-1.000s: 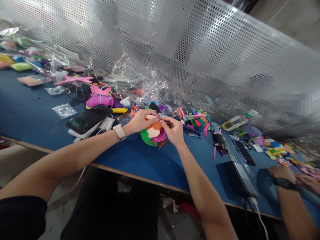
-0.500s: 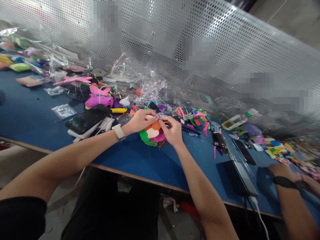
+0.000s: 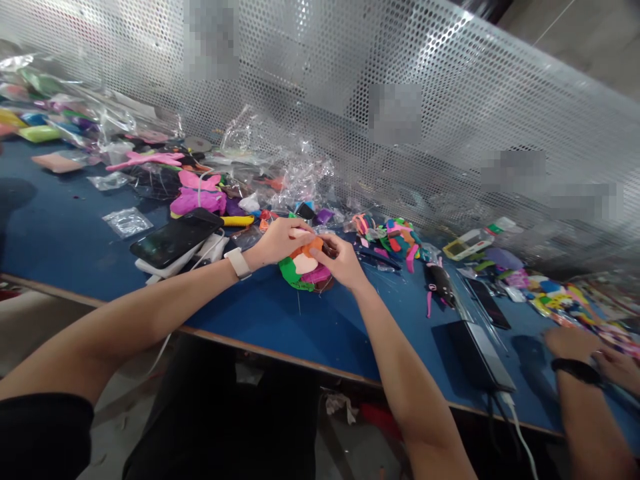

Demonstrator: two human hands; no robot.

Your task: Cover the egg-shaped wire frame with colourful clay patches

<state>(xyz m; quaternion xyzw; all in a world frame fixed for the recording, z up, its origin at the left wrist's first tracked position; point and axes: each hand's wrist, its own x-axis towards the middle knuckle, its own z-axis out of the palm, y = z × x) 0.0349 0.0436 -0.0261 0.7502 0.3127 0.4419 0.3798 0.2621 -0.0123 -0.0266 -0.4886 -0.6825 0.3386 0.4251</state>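
A rounded, multicoloured modelling clay piece (image 3: pixel 306 265) is in front of me at the blue table, with green, orange, peach, magenta and brown patches. Thin wire-like strands stick out below it. My left hand (image 3: pixel 284 240) grips its upper left side, fingers bent over the top. My right hand (image 3: pixel 343 259) is closed at the upper right, thumb pressed on the orange patch (image 3: pixel 314 248). The fingers hide the top of the piece and whatever small bit may lie between them.
Left of my hands lie a black phone (image 3: pixel 175 239) and a yellow-handled tool (image 3: pixel 238 221). Behind are clear wrappers (image 3: pixel 300 170) and another clay piece (image 3: pixel 400 237). A black box (image 3: pixel 480 357) stands to the right, near a co-worker's hand (image 3: pixel 573 343). A perforated metal panel (image 3: pixel 310 73) borders the back.
My right hand has shifted slightly down, its thumb moving from beside my left fingertips onto the orange patch. My left hand stays almost still. The co-worker's hands have moved a little.
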